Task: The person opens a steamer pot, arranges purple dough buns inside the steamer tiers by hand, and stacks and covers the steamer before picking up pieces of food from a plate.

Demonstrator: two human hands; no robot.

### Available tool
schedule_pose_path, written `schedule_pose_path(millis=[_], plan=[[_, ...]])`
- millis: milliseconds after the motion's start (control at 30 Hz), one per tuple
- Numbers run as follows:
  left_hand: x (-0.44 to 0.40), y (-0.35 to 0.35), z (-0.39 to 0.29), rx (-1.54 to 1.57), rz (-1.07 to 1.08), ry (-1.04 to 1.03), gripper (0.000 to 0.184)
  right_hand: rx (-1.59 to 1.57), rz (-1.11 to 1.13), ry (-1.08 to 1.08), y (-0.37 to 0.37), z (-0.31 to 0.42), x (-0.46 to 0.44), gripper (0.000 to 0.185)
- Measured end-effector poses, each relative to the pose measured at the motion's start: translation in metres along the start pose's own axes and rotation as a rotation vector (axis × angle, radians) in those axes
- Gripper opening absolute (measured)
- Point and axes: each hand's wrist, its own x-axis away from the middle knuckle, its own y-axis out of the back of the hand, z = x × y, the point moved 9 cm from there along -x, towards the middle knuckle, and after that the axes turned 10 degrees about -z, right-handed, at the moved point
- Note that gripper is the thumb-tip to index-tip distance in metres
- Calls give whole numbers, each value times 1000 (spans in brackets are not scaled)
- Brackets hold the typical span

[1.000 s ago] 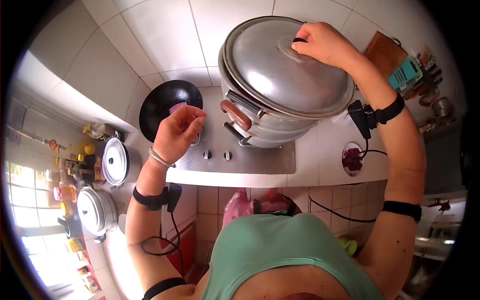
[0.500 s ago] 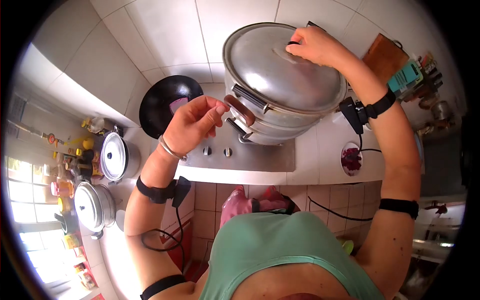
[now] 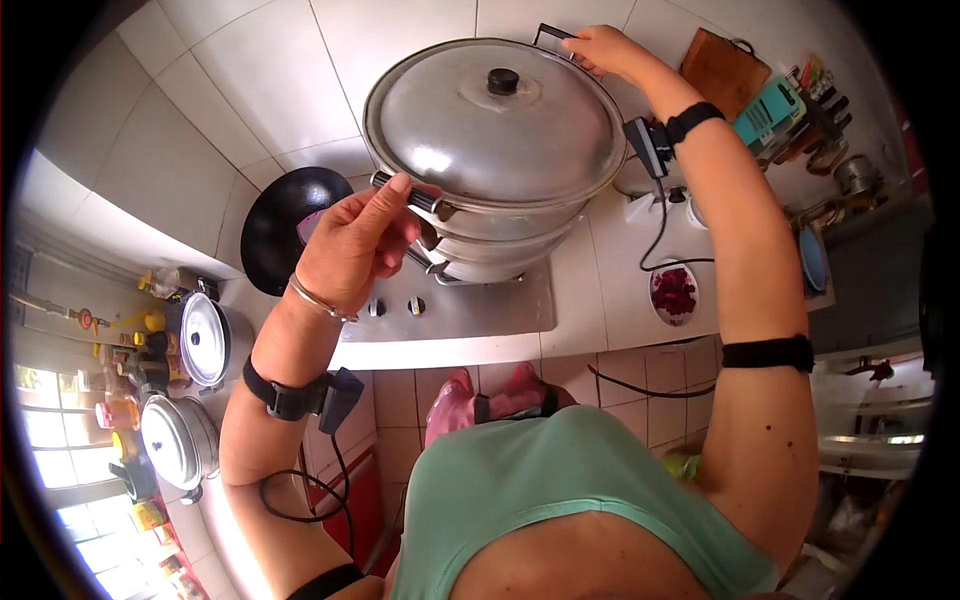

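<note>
A large metal steamer pot [image 3: 510,225] with stacked tiers stands on the stove, its domed lid [image 3: 450,130] in place with a black knob on top. My left hand [image 3: 350,240] is closed at the upper tier's near black side handle [image 3: 418,198], thumb on top and fingers below. At the far side, my right hand [image 3: 603,50] grips the opposite handle [image 3: 552,35]. Just left of the steamer sits a black wok [image 3: 275,225] with something pinkish-purple inside, partly hidden by my left hand. Part of a brown handle shows behind my left fingers.
A white dish [image 3: 675,295] of dark red pieces sits on the counter at right. Farther back are a cutting board [image 3: 722,75] and a teal rack [image 3: 768,110] of utensils. Two lidded pots [image 3: 205,340] and several bottles line the left counter. Cables hang from both arms.
My right hand has left the lid knob and taken the far side handle. My left hand has come onto the near handle. The view has shifted, so the steamer appears farther left.
</note>
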Motion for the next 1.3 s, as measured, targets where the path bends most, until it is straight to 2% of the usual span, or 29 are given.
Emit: schedule_pose_path(millis=[33,167,233,300,367,433,500,600,700,733,767,800,833,900,1000,1100,1200,1300], plan=[[1,-2,-1,47,-11,2,37,-124,13,3,-4,-4,-7,44],[-2,7,4,107,-79,28,32,-155,7,-54,0,-5,-10,41],[1,6,-2,139,-102,47,27,40,-166,-22,26,34,27,21],[-2,10,-5,164,-57,42,27,-67,-181,-22,31,31,27,23],[-6,21,-14,137,-144,-8,27,-110,-163,-140,54,39,52,25],[-10,21,-32,127,-115,-59,28,-90,-167,-124,71,39,59,26],[-16,18,-58,131,-36,-92,28,-290,-152,-67,89,24,39,26],[-28,1,-104,98,10,-205,27,-379,-195,-12,139,25,48,24],[-45,-9,-137,57,162,-271,31,-420,-265,-20,186,36,74,23],[-28,-41,-150,64,107,-313,29,-420,-262,-17,189,50,98,23],[-32,-55,-159,52,249,-339,28,-423,-404,61,205,67,131,22],[-35,-62,-161,82,254,-312,27,-424,-545,139,221,80,150,21],[-37,-72,-162,110,258,-285,26,-428,-541,141,232,76,142,21],[-45,-84,-163,105,237,-258,26,-366,-460,-13,253,38,119,20],[-57,-99,-157,115,266,-219,22,-243,-525,-116,269,23,129,21],[-65,-109,-150,111,290,-201,22,-103,-548,-91,275,13,140,21],[-73,-116,-142,103,332,-162,23,-152,-469,-143,276,-20,126,21],[-77,-120,-139,80,339,-148,24,-189,-485,-208,271,-26,130,24]])
